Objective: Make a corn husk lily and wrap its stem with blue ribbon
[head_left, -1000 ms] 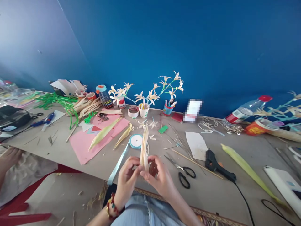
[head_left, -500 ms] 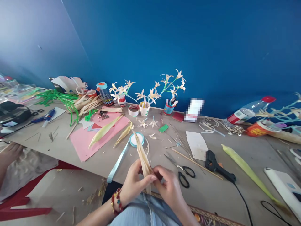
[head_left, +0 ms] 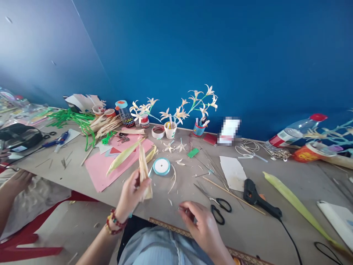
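Note:
My left hand (head_left: 135,189) is closed around a pale dry corn husk (head_left: 144,167), which stands upright between thumb and fingers, its lower edge hanging below them. Just to its right lies a spool of light blue ribbon (head_left: 161,166). My right hand (head_left: 199,221) is held low over the table's near edge, apart from the husk. Its thumb and forefinger are curled together in a pinch; whatever is between them is too small to make out. Black-handled scissors (head_left: 217,206) lie just right of that hand, blades pointing away to the left.
A glue gun (head_left: 259,198) with its cable and a greenish husk (head_left: 289,202) lie on the right. Flowers made of husk stand in a cup (head_left: 170,130) near the blue wall. Pink paper (head_left: 96,171) is on the left, beyond which another person's hand (head_left: 19,184) shows.
My left hand has carried the corn husk leftward, away from my right hand. My right hand has let go of the husk and stayed near the table's front edge.

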Demonstrator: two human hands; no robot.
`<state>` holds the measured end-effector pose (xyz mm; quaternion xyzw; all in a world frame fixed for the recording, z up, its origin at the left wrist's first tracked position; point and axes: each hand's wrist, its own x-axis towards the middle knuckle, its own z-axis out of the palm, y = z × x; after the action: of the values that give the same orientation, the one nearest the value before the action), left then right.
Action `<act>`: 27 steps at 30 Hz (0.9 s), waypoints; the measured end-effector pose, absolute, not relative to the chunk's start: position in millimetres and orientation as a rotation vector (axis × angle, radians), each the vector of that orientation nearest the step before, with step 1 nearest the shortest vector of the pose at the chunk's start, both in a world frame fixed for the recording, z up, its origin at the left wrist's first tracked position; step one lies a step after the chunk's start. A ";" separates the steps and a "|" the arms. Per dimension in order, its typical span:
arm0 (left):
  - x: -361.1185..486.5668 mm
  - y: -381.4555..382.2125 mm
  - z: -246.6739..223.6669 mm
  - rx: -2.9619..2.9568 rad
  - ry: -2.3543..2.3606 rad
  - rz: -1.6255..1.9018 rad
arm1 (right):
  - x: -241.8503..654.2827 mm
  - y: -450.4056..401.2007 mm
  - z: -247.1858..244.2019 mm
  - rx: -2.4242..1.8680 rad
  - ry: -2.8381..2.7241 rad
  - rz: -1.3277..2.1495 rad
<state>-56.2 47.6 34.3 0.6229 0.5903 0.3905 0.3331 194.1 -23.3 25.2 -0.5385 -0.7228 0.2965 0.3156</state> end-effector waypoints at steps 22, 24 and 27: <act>18.8 59.9 10.2 2.108 1.363 0.688 | 201.7 -8.6 15.6 -1.489 -1.919 0.662; 12.6 60.4 21.1 2.098 1.280 0.664 | 209.6 -8.8 16.7 -1.476 -1.847 0.607; -1.8 60.6 42.1 1.933 0.993 0.549 | 220.0 -5.9 25.8 -1.411 -1.833 0.495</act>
<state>-1.8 60.6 42.1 0.7764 0.3989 0.2206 0.4352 220.0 -5.9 25.8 -0.5521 -0.7174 0.1935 0.3783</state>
